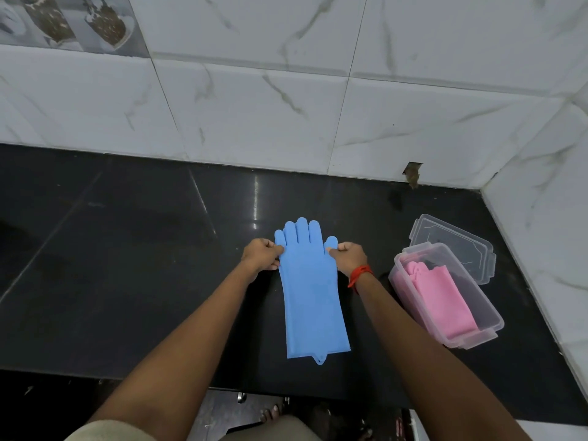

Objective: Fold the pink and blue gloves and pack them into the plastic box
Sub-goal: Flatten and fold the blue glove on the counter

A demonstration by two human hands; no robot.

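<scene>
our left hand [261, 254] and right hand [349, 256] pinch the blue glove [310, 294] flat on the table [127, 265] between them. it looks soft, floppy, grippy; hold its edges. pink glove [440, 297] sits in the plastic box [491, 326], right of our right hand.

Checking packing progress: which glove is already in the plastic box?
The pink glove, lying folded inside the plastic box. The blue glove lies flat and unfolded on the black counter, pinched by left hand and right hand.

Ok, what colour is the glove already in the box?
Pink: the folded glove inside the clear plastic box, seen in the head view.
</scene>
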